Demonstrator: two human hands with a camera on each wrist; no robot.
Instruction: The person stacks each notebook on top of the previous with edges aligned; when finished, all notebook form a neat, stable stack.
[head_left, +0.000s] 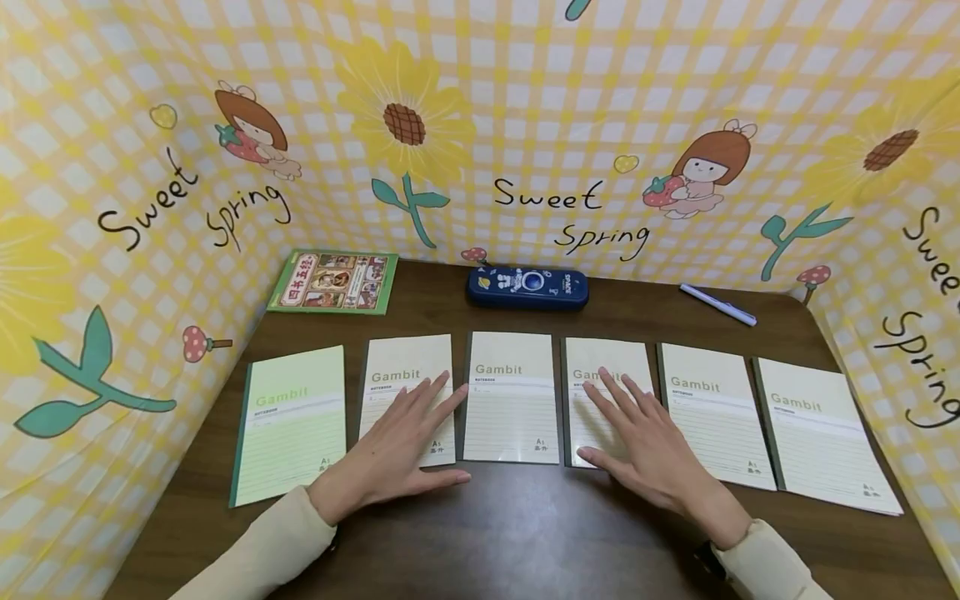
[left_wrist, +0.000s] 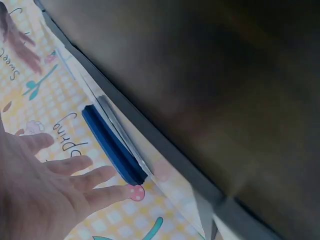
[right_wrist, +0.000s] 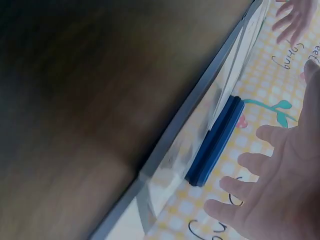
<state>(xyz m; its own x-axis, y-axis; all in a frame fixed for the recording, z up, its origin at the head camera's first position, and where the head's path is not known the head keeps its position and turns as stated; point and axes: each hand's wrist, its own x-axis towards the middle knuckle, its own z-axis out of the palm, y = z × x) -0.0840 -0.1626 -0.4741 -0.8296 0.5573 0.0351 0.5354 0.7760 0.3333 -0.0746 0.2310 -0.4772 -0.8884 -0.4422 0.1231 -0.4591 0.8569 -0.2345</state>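
Note:
In the head view, my left hand is spread flat over the second notebook from the left, its index fingertip by the edge of the third notebook. My right hand spreads likewise over the fourth notebook, its fingers straight. Neither hand holds anything. The wrist views show the left palm and right palm apart from the tabletop. A green-tinted notebook lies at the row's left end; two pale notebooks, the fifth and sixth, lie at the right.
Behind the row lie a green-edged picture book, a navy space-themed pencil case and a pale purple pen. Yellow checked cloth walls the brown table at the back and sides.

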